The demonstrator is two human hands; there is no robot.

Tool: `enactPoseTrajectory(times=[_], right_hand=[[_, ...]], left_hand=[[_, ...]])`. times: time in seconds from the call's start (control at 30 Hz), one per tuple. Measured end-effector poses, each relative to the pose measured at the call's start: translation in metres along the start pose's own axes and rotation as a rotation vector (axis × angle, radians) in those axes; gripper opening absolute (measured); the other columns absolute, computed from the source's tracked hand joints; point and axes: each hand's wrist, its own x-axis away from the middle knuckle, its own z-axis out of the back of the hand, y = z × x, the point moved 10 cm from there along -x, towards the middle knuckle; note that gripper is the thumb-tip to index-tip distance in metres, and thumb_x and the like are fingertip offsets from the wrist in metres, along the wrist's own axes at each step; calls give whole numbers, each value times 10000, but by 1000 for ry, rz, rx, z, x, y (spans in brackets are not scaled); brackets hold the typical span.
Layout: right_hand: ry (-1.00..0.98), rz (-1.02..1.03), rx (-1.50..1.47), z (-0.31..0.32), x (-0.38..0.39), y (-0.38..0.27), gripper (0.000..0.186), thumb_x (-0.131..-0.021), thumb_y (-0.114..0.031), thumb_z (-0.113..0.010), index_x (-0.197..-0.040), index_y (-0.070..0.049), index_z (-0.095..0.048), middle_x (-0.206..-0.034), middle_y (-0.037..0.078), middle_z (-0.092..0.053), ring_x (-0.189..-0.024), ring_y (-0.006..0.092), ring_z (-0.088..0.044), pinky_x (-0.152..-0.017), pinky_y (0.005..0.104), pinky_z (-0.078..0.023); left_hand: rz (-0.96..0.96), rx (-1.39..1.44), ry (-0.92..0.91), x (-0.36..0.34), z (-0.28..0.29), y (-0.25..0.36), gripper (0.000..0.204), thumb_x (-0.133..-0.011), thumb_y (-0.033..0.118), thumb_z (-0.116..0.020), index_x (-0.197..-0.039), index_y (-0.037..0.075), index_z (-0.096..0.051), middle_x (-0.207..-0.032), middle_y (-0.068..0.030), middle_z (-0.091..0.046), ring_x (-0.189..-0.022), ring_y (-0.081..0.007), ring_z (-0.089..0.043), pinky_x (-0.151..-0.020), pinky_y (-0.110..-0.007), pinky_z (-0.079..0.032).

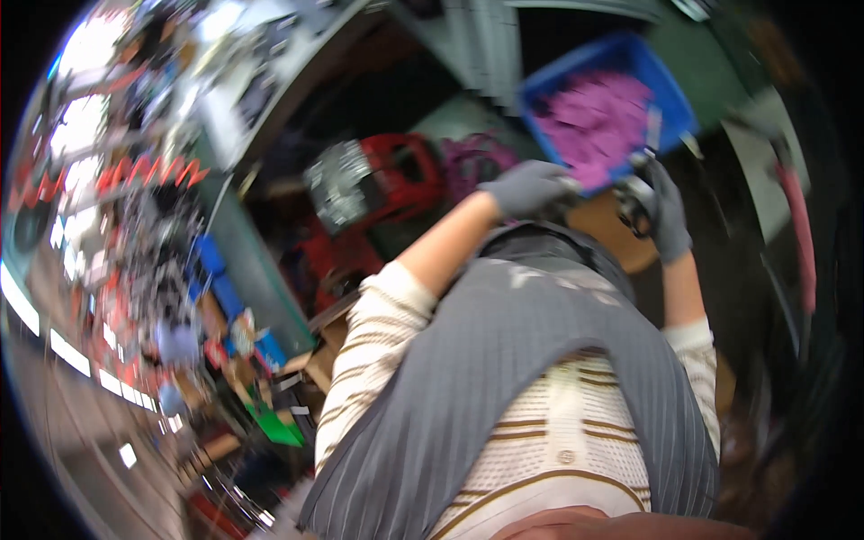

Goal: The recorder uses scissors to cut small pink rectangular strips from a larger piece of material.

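Both my hands wear grey work gloves, in front of the dark apron at my waist. My left hand [531, 189] is closed beside the near corner of a blue plastic bin [675, 94]; blur hides what its fingers hold. Across from it, my right hand [668, 216] is closed around a dark, metallic-looking piece [634, 205], too smeared to name. Just above that hand a thin silvery bar [653, 129] shows against the bin's side. Many flat purple pieces [594, 112] fill the bin. Between my hands and below the bin is a round brown surface [612, 236], perhaps a stool seat.
Left of my hands stands a red object [405, 171] beside a silvery, taped-looking block [339, 184]. More purple pieces [477, 160] lie behind my left hand. A green bench edge [256, 252] runs along the left. At right hangs a long pinkish-red handle or tube [796, 225].
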Motion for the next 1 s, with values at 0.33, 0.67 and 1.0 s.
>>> enactPoseTrajectory(times=[0.33, 0.67, 1.0], right_hand=[[-127, 345, 537, -87, 38, -38, 378, -761, 3, -607, -1117, -34, -486, -839, 35, -542, -595, 90, -543, -507, 210, -442], [-7, 391, 407, -74, 47, -72, 482, -761, -43, -637, -1209, -40, -460, -915, 47, -527, -686, 96, -540, -559, 200, -445], [-381, 60, 645, -46, 79, -11, 929, -627, -407, -792, -1342, -35, -330, -1005, 53, -513, -929, 161, -507, -837, 266, -405]], left_hand=[[-97, 59, -30, 48, -26, 5, 369, -881, 386, -539, -980, 33, -579, -718, -26, -552, -608, -83, -499, -562, -230, -433], [-148, 109, 80, 70, -10, 16, 327, -882, 343, -558, -949, 27, -602, -687, -3, -537, -567, -64, -479, -520, -208, -399], [-183, 159, 193, 62, 18, 21, 299, -906, 318, -506, -876, 28, -575, -585, 32, -438, -484, -53, -405, -457, -198, -336]])
